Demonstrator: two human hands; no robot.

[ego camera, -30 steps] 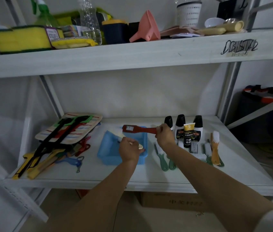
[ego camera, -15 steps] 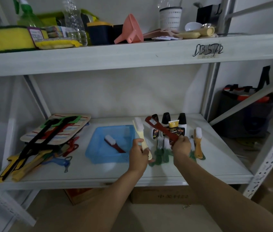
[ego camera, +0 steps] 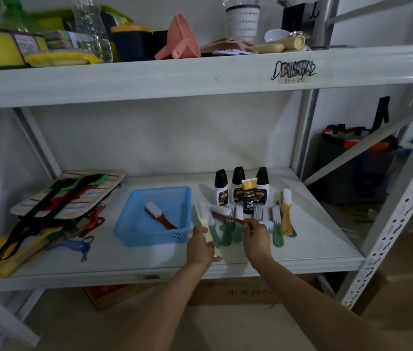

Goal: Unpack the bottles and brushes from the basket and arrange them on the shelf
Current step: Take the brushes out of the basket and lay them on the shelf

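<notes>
Blue basket (ego camera: pixel 134 225): one red-handled brush (ego camera: pixel 159 216) is contained. Left hand (ego camera: pixel 199 245): clamped on a cream brush (ego camera: pixel 204 224), just right of the basket. Right hand (ego camera: pixel 257 235): a red brush (ego camera: pixel 225 216) is pinched above green brushes (ego camera: pixel 225 233). Bottles (ego camera: pixel 238 188) are stood upright behind; bare shelf (ego camera: pixel 322 239) is seen toward the right edge.
</notes>
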